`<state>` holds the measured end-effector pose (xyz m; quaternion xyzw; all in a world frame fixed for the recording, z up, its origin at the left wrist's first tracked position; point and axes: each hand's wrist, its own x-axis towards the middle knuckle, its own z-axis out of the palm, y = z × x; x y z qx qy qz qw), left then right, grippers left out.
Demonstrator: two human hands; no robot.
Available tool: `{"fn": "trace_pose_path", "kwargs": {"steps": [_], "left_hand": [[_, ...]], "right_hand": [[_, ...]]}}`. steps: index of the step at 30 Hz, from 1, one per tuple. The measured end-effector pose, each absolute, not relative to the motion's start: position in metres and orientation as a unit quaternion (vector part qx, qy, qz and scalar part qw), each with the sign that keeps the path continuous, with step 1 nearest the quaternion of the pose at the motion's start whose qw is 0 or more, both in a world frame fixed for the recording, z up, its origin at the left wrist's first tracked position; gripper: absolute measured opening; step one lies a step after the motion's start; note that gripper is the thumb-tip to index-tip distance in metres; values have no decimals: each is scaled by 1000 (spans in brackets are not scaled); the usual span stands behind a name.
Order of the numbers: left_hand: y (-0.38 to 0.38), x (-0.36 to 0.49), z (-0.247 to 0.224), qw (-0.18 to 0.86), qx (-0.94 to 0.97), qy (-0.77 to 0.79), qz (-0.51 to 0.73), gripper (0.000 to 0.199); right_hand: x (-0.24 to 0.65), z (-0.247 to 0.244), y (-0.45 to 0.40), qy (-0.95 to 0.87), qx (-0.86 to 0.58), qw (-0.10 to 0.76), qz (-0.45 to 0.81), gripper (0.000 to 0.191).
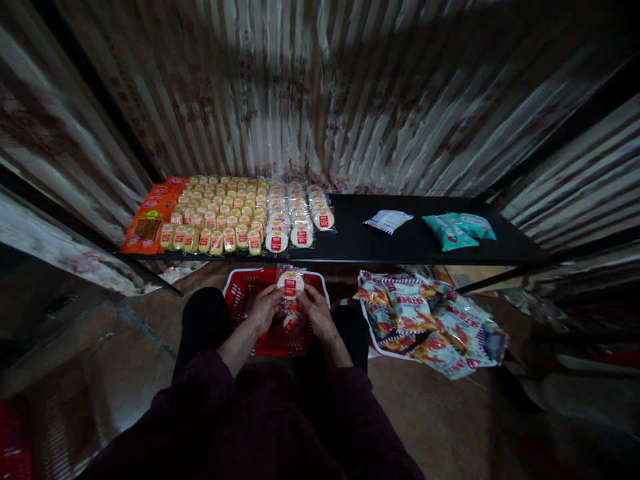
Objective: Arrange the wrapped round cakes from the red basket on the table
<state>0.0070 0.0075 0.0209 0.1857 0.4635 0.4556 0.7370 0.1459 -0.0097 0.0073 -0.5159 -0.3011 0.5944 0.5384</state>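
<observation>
Between my two hands, above a red basket (241,285) with a white rim, is a round pale packaged cake (291,284) in clear wrap with a red label. My left hand (266,308) grips its left side, and my right hand (316,310) has its fingers on the right side. Below it, a second round packaged cake (291,323) shows; whether it hangs from the hands or lies in the basket I cannot tell. On the black shelf (345,248) ahead, similar round cakes (302,235) stand in rows beside many small yellow packaged cakes (217,241).
Orange snack packets (145,223) lie at the shelf's left end. Farther right are a white packet (388,221) and teal packets (457,231). A white-rimmed basket heaped with snack bags (413,307) sits on the floor at right. A patterned curtain (300,93) hangs behind.
</observation>
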Motion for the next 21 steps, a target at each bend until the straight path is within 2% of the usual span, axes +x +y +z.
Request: {"fn": "trace_pose_path", "kwargs": {"steps": [8, 13, 21], "left_hand": [[8, 13, 34, 712, 235, 469, 466, 44], [6, 19, 41, 701, 220, 483, 477, 46], [6, 23, 35, 677, 212, 496, 502, 47]], "right_hand": [[147, 23, -10, -268, -494, 582, 588, 42], [147, 33, -10, -266, -498, 590, 577, 47], [142, 26, -9, -235, -509, 604, 566, 45]]}}
